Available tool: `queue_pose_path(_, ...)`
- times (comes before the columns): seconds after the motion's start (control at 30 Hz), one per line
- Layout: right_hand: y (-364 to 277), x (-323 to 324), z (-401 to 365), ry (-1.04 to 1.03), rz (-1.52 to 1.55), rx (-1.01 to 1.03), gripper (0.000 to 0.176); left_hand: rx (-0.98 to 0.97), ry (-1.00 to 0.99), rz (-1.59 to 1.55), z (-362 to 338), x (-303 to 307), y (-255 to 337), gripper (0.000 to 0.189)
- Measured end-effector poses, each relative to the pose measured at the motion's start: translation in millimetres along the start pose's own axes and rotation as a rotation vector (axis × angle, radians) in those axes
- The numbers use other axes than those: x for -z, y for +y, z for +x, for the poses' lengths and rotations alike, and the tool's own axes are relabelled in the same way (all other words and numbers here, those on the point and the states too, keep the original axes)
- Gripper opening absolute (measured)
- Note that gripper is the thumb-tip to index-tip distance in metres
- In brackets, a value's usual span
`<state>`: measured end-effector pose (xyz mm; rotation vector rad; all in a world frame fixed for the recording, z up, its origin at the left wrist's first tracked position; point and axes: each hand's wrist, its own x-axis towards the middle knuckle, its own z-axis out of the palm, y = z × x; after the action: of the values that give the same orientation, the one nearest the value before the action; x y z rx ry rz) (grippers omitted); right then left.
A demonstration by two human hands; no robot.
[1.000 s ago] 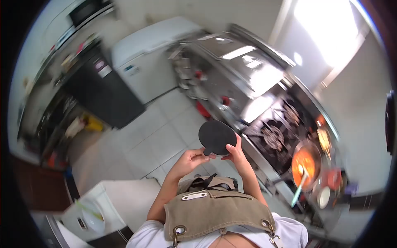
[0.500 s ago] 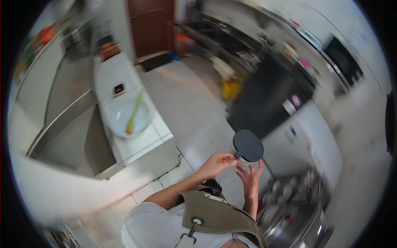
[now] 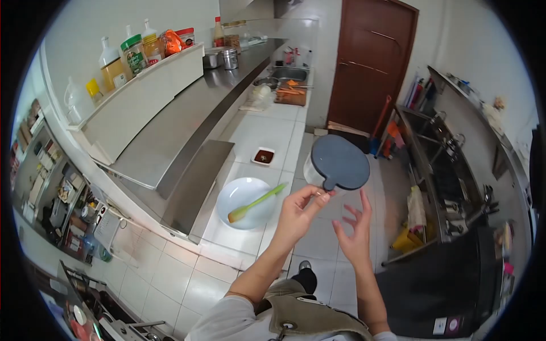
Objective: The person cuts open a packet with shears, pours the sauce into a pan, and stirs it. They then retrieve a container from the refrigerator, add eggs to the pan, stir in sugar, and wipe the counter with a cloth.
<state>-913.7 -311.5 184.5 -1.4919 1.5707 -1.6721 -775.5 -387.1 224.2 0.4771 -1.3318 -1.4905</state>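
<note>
While pinched by tab, dark grey round lid [image 3: 340,161] sits in air over near edge of tiled counter [image 3: 267,128], set on nothing yet. Flat face toward camera; tab points down toward person; long axis tab-to-far-rim, near upright. Left hand [image 3: 297,213] clamps tab between thumb and fingertips. Right hand [image 3: 355,234] just beside, fingers spread, holding nothing. White plate [image 3: 233,193] with green spatula [image 3: 257,202] to left; sauce dish [image 3: 264,156] beyond.
</note>
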Motion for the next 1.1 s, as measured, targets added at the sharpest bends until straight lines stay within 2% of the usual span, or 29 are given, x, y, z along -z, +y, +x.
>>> queue_pose_path(0.07, 18.0, -9.6, 60.2, -0.027, -0.16, 0.265, 0.076, -0.03, 0.062, 0.009, 30.8, 0.3, -0.7, 0.009)
queue_pose_path(0.13, 32.0, -21.8, 107.6, -0.038, -0.05, 0.321, 0.075, -0.017, 0.126, -0.053, 56.9, 4.3, -4.7, 0.009)
queue_pose_path(0.27, 44.9, -48.2, 180.2, -0.141, 0.188, 0.377, 0.071, -0.08, 0.252, 0.039, 101.3, 14.9, -3.3, 0.009)
queue_pose_path(0.33, 39.1, -62.3, 208.8, -0.232, 0.291, 0.379, 0.07, -0.064, 0.327, 0.125, 112.2, 18.2, 11.7, 0.008)
queue_pose_path(0.43, 26.5, -90.7, 255.2, -0.379, 0.477, 0.39, 0.07, -0.205, 0.335, 0.336, 132.7, 23.0, 37.3, 0.011)
queue_pose_path(0.53, 6.3, -124.1, 298.8, -0.5, 0.602, 0.43, 0.07, -0.285, 0.482, 0.507, 154.4, 27.5, 59.9, 0.012)
queue_pose_path(0.6, -4.4, -149.8, 328.2, -0.541, 0.59, 0.648, 0.069, -0.332, 0.552, 0.55, 168.9, 27.9, 75.7, 0.017)
queue_pose_path(0.63, -7.5, -162.2, 342.5, -0.573, 0.612, 0.643, 0.069, -0.344, 0.573, 0.563, 176.6, 28.4, 81.3, 0.022)
queue_pose_path(0.7, -12.0, -184.4, 369.6, -0.65, 0.591, 0.765, 0.068, -0.332, 0.661, 0.618, 193.1, 27.9, 89.4, 0.026)
queue_pose_path(0.8, -20.6, -203.4, 398.0, -0.788, 0.492, 0.767, 0.066, -0.331, 0.767, 0.709, 217.5, 36.0, 93.1, 0.03)
queue_pose_path(0.87, -23.3, -214.5, 413.7, -0.811, 0.506, 0.837, 0.064, -0.332, 0.808, 0.747, 228.1, 43.1, 95.3, 0.032)
queue_pose_path(1.0, -28.4, -231.4, 437.8, -0.977, 0.368, 0.901, 0.063, -0.235, 0.895, 0.745, 240.0, 50.4, 103.0, 0.036)
queue_pose_path(1.07, -28.4, -236.8, 444.3, -1.007, 0.281, 0.949, 0.064, -0.078, 0.869, 0.722, 239.7, 59.0, 111.6, 0.037)
queue_pose_path(1.1, -28.4, -238.2, 446.1, -1.035, 0.288, 0.955, 0.064, -0.07, 0.883, 0.696, 241.0, 61.7, 117.9, 0.036)
